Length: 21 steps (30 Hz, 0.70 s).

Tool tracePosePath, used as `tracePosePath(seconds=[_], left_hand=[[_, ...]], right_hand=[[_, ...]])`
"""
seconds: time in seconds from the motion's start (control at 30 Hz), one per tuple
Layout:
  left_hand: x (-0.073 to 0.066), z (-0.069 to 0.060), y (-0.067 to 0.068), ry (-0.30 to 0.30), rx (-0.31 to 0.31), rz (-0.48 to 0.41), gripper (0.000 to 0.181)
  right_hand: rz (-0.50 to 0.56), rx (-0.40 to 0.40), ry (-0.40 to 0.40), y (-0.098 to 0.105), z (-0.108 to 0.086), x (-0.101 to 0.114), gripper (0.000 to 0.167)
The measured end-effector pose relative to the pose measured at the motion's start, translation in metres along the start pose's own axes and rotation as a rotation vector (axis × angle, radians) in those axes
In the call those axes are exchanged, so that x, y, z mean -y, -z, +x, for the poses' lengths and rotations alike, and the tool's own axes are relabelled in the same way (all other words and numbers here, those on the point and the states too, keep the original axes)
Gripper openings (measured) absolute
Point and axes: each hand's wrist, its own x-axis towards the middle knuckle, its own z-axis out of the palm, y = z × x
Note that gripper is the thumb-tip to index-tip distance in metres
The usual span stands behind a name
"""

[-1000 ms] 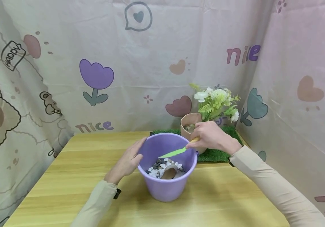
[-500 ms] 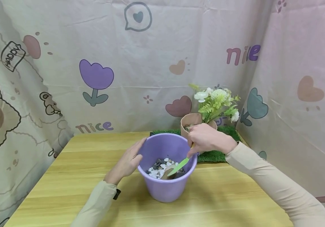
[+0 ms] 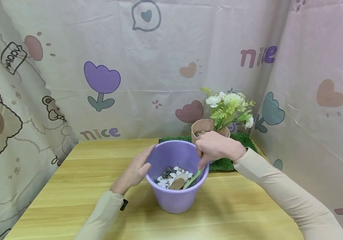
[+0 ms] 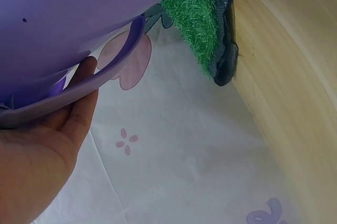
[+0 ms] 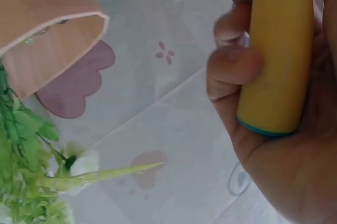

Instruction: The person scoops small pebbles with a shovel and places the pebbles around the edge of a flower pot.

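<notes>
A purple bucket (image 3: pixel 175 201) stands on the table, with white and grey pebbles (image 3: pixel 165 179) and a larger brown stone (image 3: pixel 177 183) inside. My left hand (image 3: pixel 134 170) rests against its left side, fingers fairly straight. In the left wrist view, the fingers reach behind the purple bucket handle (image 4: pixel 87 86). My right hand (image 3: pixel 216 146), above the right rim, grips a small trowel by its yellow handle (image 5: pixel 276 56). The trowel's green blade (image 3: pixel 191 180) points down into the bucket beside the brown stone; its tip cannot be made out clearly.
Behind the right hand stands a beige pot (image 3: pixel 202 125) holding pebbles and white flowers (image 3: pixel 231 100), on a green turf mat (image 3: pixel 223 165). The wooden table (image 3: pixel 99 166) runs up to a patterned cloth backdrop (image 3: pixel 147 60).
The trowel has swung from lying nearly flat above the pebbles to pointing steeply down at the right of the brown stone. My right hand has lowered slightly leftward; the left hand stays put.
</notes>
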Motion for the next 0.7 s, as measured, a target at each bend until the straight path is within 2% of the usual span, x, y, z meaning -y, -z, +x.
tracePosePath(seconds=[0.1, 0.2, 0.47, 0.7], left_hand=[[0.000, 0.000, -0.001, -0.004, -0.004, -0.010, 0.069], [-0.001, 0.000, -0.002, -0.010, -0.008, -0.020, 0.068], [0.002, -0.001, -0.003, 0.009, -0.001, -0.021, 0.068], [0.003, 0.000, -0.003, -0.007, -0.008, -0.028, 0.068]], right_hand=[[0.011, 0.032, -0.006, 0.001, 0.001, 0.003, 0.034], [-0.008, 0.023, -0.012, -0.002, 0.003, 0.003, 0.032], [-0.055, -0.110, -0.055, -0.016, 0.007, -0.007, 0.037], [-0.066, -0.170, -0.050, -0.022, 0.009, -0.010, 0.033]])
